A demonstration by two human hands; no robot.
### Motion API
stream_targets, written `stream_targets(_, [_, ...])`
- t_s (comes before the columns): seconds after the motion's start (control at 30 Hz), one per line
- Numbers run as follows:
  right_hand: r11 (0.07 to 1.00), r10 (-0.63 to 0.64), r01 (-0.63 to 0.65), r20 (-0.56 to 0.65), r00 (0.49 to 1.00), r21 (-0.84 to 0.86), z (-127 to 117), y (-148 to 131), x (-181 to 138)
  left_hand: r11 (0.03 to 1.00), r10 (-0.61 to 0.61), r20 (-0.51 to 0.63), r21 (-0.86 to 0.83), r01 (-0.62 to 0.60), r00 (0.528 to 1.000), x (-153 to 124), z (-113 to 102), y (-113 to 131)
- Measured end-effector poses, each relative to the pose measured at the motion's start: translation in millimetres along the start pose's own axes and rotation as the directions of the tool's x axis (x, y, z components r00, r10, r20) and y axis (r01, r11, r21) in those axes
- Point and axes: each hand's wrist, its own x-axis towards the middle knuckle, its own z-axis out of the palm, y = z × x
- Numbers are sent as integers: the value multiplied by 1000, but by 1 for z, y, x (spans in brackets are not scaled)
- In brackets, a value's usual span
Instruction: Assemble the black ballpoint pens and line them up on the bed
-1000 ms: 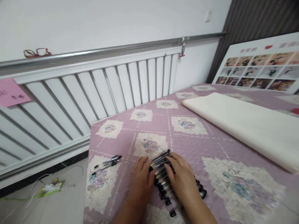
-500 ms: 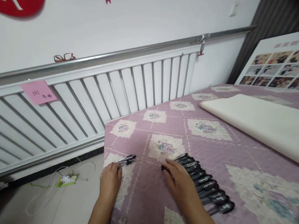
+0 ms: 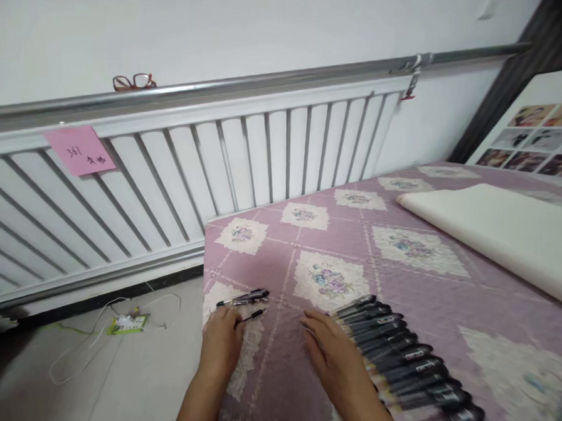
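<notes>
On the purple flowered cloth, my left hand is closed on a black-tipped pen whose end points right from the fingers. Just beyond it lie a few other pens, near the cloth's left edge. My right hand rests with fingers stretched forward and the thumb a little apart; nothing shows in it. Directly to its right is a slanting row of several black-capped pens, laid side by side. The hand and forearm cover some of their lower ends.
A folded cream sheet lies on the right of the cloth. Behind stands a white radiator with a pink note; glasses sit on the pipe above. A power strip with cables is on the floor. A photo board leans at right.
The dark-ended item at my right fingertips is gone from there, and a pen now shows in my left hand. My right fingers have straightened. The view has shifted slightly.
</notes>
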Motion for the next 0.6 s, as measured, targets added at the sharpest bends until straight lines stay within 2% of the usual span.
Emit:
stream_targets(0.1, [1000, 5, -5, 28, 1000, 21, 6, -5, 2, 982, -35, 22, -183, 38, 999, -4, -2, -4])
stream_targets(0.17, [999, 5, -7, 54, 999, 31, 10, -9, 5, 931, -86, 27, -355, 90, 996, -10, -2, -4])
stream_targets(0.23, [999, -1, -3, 84, 996, 42, 15, -13, 8, 829, -132, 15, -547, 119, 991, -17, -3, -3])
stream_targets(0.33, [998, 6, -14, 119, 993, 66, 24, -19, 11, 591, -206, 30, -793, 149, 978, -24, -5, 3])
stream_targets(0.47, [993, 48, -62, 139, 989, 100, 36, -21, 11, 344, -247, 113, -918, 197, 962, -23, -17, 5])
stream_targets(0.6, [982, 142, -157, 141, 980, 102, 44, -19, 13, 260, -269, 116, -947, 188, 956, -20, -29, -2])
